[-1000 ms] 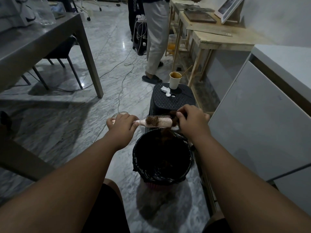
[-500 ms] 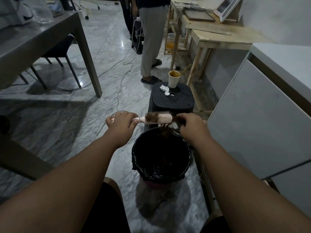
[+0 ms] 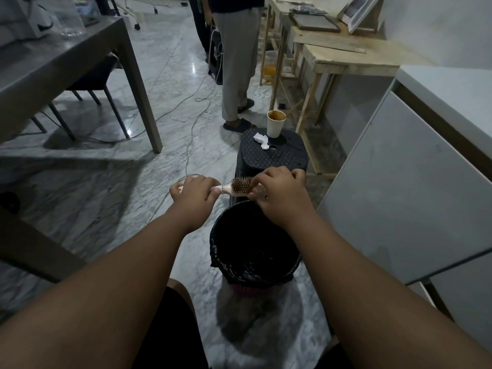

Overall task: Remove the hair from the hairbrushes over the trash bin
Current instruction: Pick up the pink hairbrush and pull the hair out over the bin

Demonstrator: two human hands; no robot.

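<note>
Hairbrush, pink, light, rigid: left hand fisted around handle, right hand pinching soft hair at bristles, above trash bin.

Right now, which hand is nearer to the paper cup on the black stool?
Right. The right hand works at the hairbrush head just in front of the stool, below the paper cup; the left hand holds the handle further left.
</note>
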